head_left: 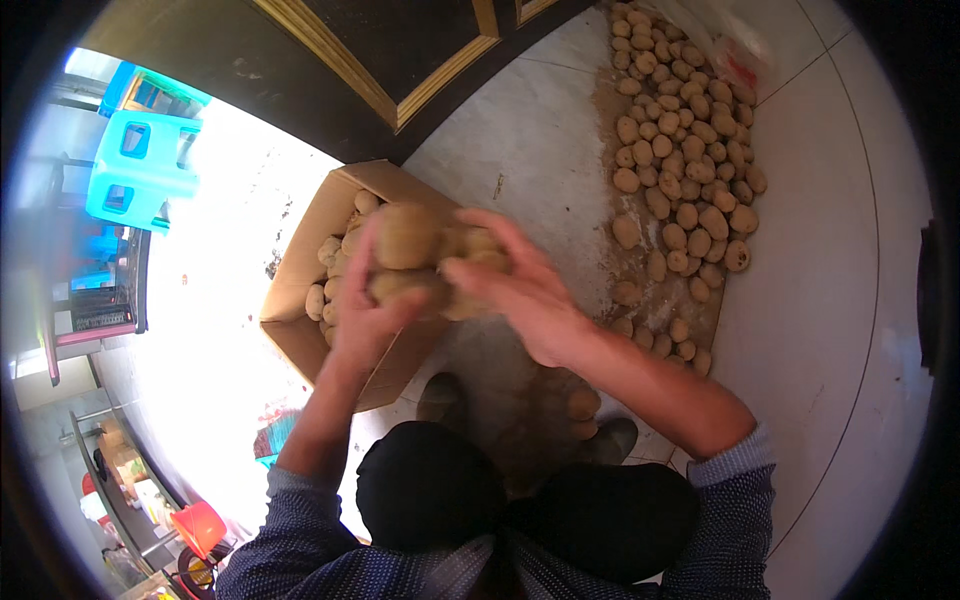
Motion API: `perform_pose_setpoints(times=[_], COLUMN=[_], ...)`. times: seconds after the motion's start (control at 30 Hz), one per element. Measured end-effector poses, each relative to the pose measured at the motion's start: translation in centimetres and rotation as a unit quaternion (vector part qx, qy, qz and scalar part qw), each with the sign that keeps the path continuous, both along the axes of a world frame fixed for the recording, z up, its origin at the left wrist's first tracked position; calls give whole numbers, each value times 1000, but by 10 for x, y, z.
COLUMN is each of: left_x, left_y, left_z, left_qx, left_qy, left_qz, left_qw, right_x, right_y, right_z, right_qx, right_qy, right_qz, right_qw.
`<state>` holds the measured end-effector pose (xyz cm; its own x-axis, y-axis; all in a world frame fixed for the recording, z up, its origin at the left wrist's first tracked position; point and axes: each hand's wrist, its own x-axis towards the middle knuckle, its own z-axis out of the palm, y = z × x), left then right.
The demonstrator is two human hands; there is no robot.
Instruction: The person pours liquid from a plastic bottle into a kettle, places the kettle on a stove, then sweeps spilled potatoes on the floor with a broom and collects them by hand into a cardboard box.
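Note:
Several potatoes [407,236] are cupped between my two hands over the right side of an open cardboard box [296,274]. My left hand [364,319] presses them from the left, fingers upward and thumb beneath. From the right, my right hand [529,289] curls around other potatoes [484,247] of the same bunch. Motion blurs the hands and the bunch, so single potatoes are hard to tell apart. Loose potatoes [315,302] lie inside the box, partly hidden behind my left hand.
To the right, a long heap of potatoes [697,172] lies on a flattened brown sheet [611,127] against the wall. A dark wooden door [315,97] borders the box's far side. Blue plastic stools [142,169] stand at left. My shoes [442,401] are below, near two potatoes [583,405].

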<state>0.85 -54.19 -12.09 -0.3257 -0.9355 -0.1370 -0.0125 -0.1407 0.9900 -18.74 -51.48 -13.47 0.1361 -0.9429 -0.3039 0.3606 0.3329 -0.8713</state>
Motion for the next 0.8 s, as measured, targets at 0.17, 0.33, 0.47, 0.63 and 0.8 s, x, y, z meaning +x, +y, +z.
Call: perform_pose_setpoints(times=[0.17, 0.33, 0.47, 0.63, 0.8], left_x=[75, 63, -6, -101, -139], left_y=[1, 2, 2, 49, 130], left_z=[-4, -18, -49, -106, -222], left_qx=[-11, -137, -226, -305, -287], left_qy=[1, -144, -228, -321, -226], left_qz=[220, 279, 48, -458, -712], left_qw=[975, 940, 946, 771, 599], right_x=[10, -67, -120, -76, -69], right_y=[-12, 29, 136, 249, 282], right_z=[10, -43, -132, -146, -173], right_qx=[-130, 13, 93, 110, 107], right_qy=[1, 183, 517, 588, 557], right_qz=[81, 9, -33, 59, 154], right_qw=[988, 983, 850, 799, 809])
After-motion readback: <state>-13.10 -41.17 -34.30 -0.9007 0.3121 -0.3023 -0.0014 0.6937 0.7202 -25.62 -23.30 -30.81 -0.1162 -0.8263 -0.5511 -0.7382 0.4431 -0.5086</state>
